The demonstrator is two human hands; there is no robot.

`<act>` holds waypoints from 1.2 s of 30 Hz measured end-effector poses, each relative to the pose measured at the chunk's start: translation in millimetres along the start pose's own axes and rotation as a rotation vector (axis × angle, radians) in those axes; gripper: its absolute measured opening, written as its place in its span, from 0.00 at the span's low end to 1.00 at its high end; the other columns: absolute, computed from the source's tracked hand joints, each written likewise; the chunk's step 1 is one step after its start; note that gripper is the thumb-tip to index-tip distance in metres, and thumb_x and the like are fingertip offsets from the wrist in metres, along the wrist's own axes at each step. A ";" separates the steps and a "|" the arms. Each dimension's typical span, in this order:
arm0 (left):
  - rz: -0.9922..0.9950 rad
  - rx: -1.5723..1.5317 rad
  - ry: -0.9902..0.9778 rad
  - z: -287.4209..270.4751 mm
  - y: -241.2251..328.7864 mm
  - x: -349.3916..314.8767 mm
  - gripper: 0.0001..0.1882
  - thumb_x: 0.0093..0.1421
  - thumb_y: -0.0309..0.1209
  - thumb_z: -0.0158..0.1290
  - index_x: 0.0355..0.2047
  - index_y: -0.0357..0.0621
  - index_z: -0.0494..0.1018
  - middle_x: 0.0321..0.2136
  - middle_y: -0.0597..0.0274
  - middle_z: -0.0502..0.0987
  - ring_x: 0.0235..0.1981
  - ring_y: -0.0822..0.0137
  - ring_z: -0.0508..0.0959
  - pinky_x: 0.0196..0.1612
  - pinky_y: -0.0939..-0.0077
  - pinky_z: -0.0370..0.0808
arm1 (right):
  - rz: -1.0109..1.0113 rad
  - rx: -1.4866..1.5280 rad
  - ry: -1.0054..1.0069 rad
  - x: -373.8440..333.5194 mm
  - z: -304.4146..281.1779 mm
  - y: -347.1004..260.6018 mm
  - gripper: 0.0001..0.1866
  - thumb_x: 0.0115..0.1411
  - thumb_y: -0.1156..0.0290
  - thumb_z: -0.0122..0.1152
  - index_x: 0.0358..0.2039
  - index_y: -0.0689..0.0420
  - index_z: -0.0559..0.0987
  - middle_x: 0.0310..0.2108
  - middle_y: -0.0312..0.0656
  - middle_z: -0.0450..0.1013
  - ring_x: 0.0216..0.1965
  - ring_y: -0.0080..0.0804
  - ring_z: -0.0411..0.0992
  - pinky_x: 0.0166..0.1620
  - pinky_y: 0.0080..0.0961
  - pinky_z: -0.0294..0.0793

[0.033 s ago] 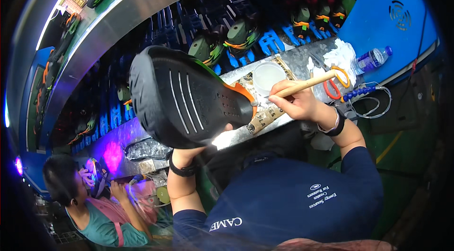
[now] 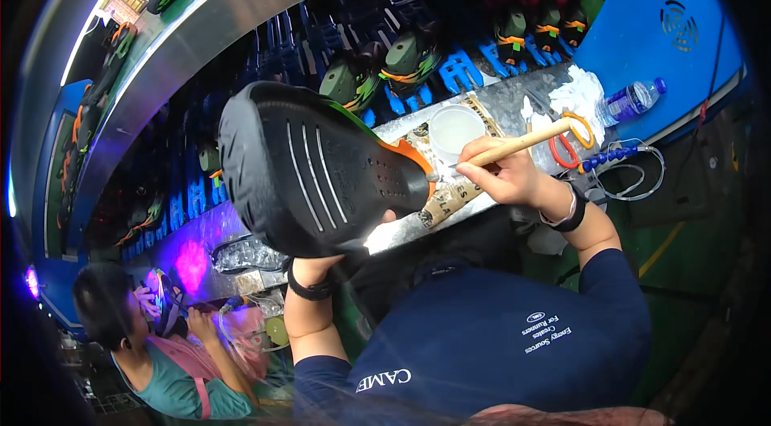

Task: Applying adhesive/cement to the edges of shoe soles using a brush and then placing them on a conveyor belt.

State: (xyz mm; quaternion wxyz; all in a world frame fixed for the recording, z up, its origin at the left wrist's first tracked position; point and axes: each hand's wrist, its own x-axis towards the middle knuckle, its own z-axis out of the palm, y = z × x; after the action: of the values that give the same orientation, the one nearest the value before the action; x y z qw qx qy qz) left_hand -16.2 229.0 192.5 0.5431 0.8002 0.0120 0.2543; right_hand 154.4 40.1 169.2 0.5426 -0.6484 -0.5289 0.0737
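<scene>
A: Start at the far left: who is there?

B: A co-worker (image 2: pixel 161 346) in a teal top with a pink apron, handling a shoe in purple light. Next, on the metal bench (image 2: pixel 514 93), lies something dark in clear wrapping (image 2: pixel 253 253).

A: And then?

B: The big black-soled shoe (image 2: pixel 301 169) — held up in front of the bench, sole toward the viewer, broad end to the left, orange trim at its narrower right side.

A: What has hold of it?

B: The left hand (image 2: pixel 319 264), clamped on it from below. Some fingers show by the lower edge; the rest are hidden behind the sole.

A: Anything behind it?

B: More shoes (image 2: pixel 411 55), dark with green and orange, stand in a row near blue supports (image 2: pixel 462 71).

A: Keep going right.

B: Printed brown paper (image 2: pixel 450 201) on the bench, with a round pale bowl (image 2: pixel 434 125) beside it. Then the right hand (image 2: pixel 502 177), well apart from the left, fingers closed around a wooden-handled tool (image 2: pixel 518 145). Its tip points at the shoe; I can't tell whether they touch.

A: And the far right?

B: Scissors (image 2: pixel 566 154) with red and orange handles, crumpled white tissue (image 2: pixel 582 97), a segmented blue hose (image 2: pixel 606 158) — and a clear bottle (image 2: pixel 630 102) lying tilted, blue cap rightward.
</scene>
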 end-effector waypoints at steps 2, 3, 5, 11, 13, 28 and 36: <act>-0.032 -0.029 0.020 1.6 -1.8 -1.8 0.24 0.42 0.36 0.61 0.39 0.42 0.69 0.36 0.63 0.72 0.37 0.69 0.71 0.40 0.76 0.68 | 0.048 0.069 0.001 -2.3 0.9 -0.7 0.03 0.49 0.76 0.57 0.23 0.59 0.72 0.16 0.32 0.65 0.14 0.14 0.60 0.17 0.13 0.56; -0.028 -0.011 0.022 2.0 -1.0 -2.1 0.24 0.42 0.36 0.61 0.39 0.42 0.69 0.36 0.63 0.72 0.37 0.68 0.71 0.40 0.76 0.68 | 0.049 0.069 0.001 -3.2 1.5 -2.1 0.03 0.49 0.76 0.57 0.23 0.59 0.72 0.16 0.32 0.65 0.14 0.14 0.60 0.17 0.13 0.56; -0.022 0.025 0.023 1.3 0.8 -2.6 0.24 0.42 0.36 0.61 0.39 0.42 0.68 0.36 0.63 0.72 0.37 0.68 0.71 0.40 0.75 0.68 | 0.051 0.115 0.021 -4.1 3.6 -6.0 0.03 0.49 0.75 0.56 0.23 0.60 0.72 0.16 0.31 0.65 0.15 0.13 0.59 0.17 0.12 0.56; 0.019 0.138 0.022 -1.7 2.8 -3.4 0.24 0.43 0.38 0.60 0.40 0.42 0.68 0.36 0.63 0.71 0.37 0.67 0.71 0.40 0.74 0.68 | 0.070 0.217 0.017 -6.7 9.0 -10.3 0.03 0.49 0.76 0.56 0.24 0.61 0.72 0.17 0.32 0.65 0.15 0.13 0.59 0.17 0.11 0.56; 0.030 0.166 0.017 -3.4 3.6 -1.8 0.24 0.43 0.38 0.60 0.40 0.42 0.68 0.36 0.63 0.71 0.37 0.66 0.71 0.40 0.73 0.68 | 0.082 0.255 0.047 -6.5 8.8 -8.0 0.02 0.49 0.77 0.56 0.24 0.61 0.72 0.17 0.32 0.65 0.15 0.12 0.59 0.17 0.11 0.56; 0.471 0.690 -0.039 -4.8 -10.1 5.6 0.22 0.46 0.41 0.57 0.39 0.44 0.68 0.34 0.61 0.71 0.35 0.60 0.70 0.38 0.68 0.67 | 0.023 0.198 0.079 -12.6 19.6 -8.7 0.02 0.48 0.79 0.56 0.24 0.62 0.72 0.17 0.34 0.66 0.17 0.15 0.61 0.20 0.13 0.59; 0.069 -0.073 0.078 -13.8 -14.3 11.2 0.26 0.36 0.30 0.64 0.36 0.34 0.68 0.33 0.59 0.72 0.34 0.68 0.72 0.39 0.76 0.69 | 0.089 0.190 0.032 -10.2 13.1 5.5 0.02 0.49 0.77 0.55 0.23 0.61 0.72 0.16 0.32 0.65 0.15 0.13 0.59 0.18 0.12 0.57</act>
State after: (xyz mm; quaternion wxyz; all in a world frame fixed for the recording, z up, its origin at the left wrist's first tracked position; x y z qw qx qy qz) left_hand -8.6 250.1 188.2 0.5619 0.7692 -0.0035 0.3042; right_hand 144.7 41.3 154.8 0.6063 -0.6181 -0.4812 0.1372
